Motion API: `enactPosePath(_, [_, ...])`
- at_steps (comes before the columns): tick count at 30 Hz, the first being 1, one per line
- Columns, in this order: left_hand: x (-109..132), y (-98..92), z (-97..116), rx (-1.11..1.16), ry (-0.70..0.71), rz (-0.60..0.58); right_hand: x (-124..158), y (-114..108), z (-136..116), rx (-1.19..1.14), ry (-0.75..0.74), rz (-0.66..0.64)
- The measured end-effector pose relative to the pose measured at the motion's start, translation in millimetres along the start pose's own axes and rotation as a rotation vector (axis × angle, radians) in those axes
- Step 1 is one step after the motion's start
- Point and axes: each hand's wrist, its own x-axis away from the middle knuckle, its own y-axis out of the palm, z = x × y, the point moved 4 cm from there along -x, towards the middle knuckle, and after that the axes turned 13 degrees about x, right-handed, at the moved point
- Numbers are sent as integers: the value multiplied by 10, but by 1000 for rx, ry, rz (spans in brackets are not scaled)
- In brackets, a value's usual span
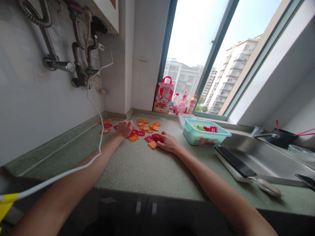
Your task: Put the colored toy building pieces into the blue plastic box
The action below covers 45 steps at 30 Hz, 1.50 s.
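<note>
Flat interlocking puzzle pieces with notched edges lie on the counter around both hands. My left hand (124,128) is closed like a fist above red pieces (140,133) and an orange piece (133,138); whatever its fingers hold is hidden. To the right, my right hand (169,142) has its fingers and thumb around a red puzzle piece (159,138), beside a light orange piece (152,145). Behind the hands sit several orange pieces (145,124). More orange and red pieces (107,125) lie to the left of my left hand.
A mint plastic tub (205,140) with green and red pieces stands right, its clear lid (185,118) behind it. Further right are a black phone-like slab (235,160) and a steel sink (246,147). A white cable (94,158) crosses before my left forearm. Bottles (182,104) line the windowsill.
</note>
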Motion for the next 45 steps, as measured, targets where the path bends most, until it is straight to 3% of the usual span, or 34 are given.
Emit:
enactPosePath(4, [13,7,-45,9,-39,48,5,-13,11,-6,5,-34])
enactPosePath(7, [31,-28,57,26,8,51,-1,-23,21,16,18,-26])
enactPosePath(9, [75,-24,265,21,153,27,-5,-20,38,43,22,-38])
enactPosePath(12, [213,117,678,27,395,-108,0,-19,84,73,3,-61])
enactPosePath(16, [405,428,1012,7,492,-330,29,-38,155,121,-28,-79])
enactPosePath(19, [461,527,1029,-6,488,-381,40,-52,173,140,-37,-88])
enactPosePath(29, [452,459,1002,13,459,-420,7,-44,185,144,21,-8])
enactPosePath(32, [443,473,996,32,462,-419,18,-175,236,147,-13,63])
enactPosePath(36, [437,483,983,58,462,-417,100,-661,558,188,86,330])
enactPosePath(40, [437,495,987,69,450,-412,346,-1129,1174,283,411,610])
enactPosePath(42, [438,501,993,72,441,-416,481,-1211,1475,318,584,614])
enactPosePath(45, [452,503,1015,106,452,-440,600,-1156,1767,308,764,379])
